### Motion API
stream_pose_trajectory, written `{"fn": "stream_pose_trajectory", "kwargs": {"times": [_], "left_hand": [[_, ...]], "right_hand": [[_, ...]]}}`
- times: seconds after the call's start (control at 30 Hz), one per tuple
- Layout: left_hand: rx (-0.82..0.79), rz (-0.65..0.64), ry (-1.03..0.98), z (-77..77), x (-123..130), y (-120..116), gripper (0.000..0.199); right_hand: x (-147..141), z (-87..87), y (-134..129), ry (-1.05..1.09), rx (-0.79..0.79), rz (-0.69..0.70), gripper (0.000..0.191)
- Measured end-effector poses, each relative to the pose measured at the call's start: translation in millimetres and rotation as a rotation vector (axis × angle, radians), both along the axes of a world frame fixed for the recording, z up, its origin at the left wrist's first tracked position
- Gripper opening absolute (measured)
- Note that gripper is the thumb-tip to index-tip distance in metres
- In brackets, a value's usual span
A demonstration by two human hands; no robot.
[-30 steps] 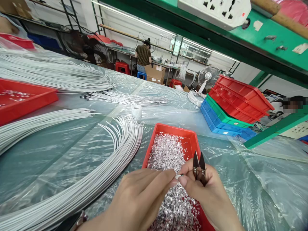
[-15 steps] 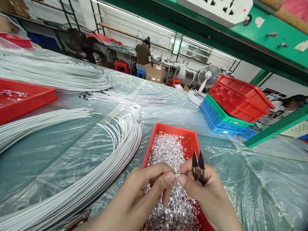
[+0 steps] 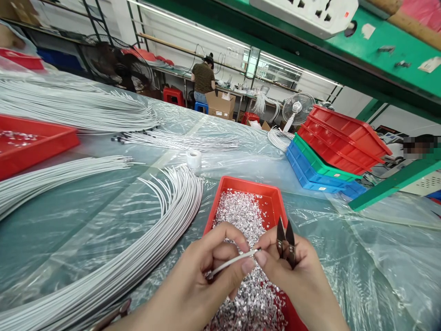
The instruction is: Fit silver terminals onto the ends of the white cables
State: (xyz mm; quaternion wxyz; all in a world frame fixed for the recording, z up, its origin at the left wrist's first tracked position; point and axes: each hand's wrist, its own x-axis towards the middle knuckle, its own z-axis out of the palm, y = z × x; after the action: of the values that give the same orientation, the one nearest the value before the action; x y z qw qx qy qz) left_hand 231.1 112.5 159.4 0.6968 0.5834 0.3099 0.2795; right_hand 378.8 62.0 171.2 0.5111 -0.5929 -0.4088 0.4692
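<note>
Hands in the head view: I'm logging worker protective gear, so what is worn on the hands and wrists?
Both the left hand and the right hand are bare: no gloves, rings or sleeves in view. Fingers end in short, plain nails. A band, perhaps a watch strap, shows at the left wrist.

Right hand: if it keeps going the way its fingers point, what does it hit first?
The right hand points left toward the left hand. Its fingers already pinch the tip of the white cable that the left hand holds, so it would likely meet the left fingers first. Depth is hard to judge.
</note>
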Motion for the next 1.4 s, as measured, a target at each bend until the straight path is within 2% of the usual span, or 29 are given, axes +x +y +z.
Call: {"fn": "stream_pose_trajectory", "kwargs": {"times": [0.17, 0.37, 0.73, 1.0, 1.4], "left_hand": [[0.26, 0.148, 0.051, -1.8, -1.2, -1.6, 0.022], [0.338, 0.114, 0.08, -6.2, -1.5, 0.8, 0.027], [0.1, -0.008, 0.039, -0.9, -0.5, 0.1, 0.039], [-0.015, -0.164, -0.1, -10.6, -1.8, 6.4, 0.042], [-0.106, -0.243, -0.197, -18.5, -0.7, 9.8, 0.042]], "right_hand": [[-1.9, 1.2, -1.7, 0.003, 0.007, -0.001, 0.012], [-4.4, -0.6, -2.0, 0.021, -0.011, 0.002, 0.013], [-5.5, 2.1, -0.9, 0.027, 0.009, 0.022, 0.014], [-3.4, 2.6, -1.8, 0.033, -0.023, 0.048, 0.014], [-4.1, 6.5, -2.5, 0.046, -0.027, 0.055, 0.01]]}}
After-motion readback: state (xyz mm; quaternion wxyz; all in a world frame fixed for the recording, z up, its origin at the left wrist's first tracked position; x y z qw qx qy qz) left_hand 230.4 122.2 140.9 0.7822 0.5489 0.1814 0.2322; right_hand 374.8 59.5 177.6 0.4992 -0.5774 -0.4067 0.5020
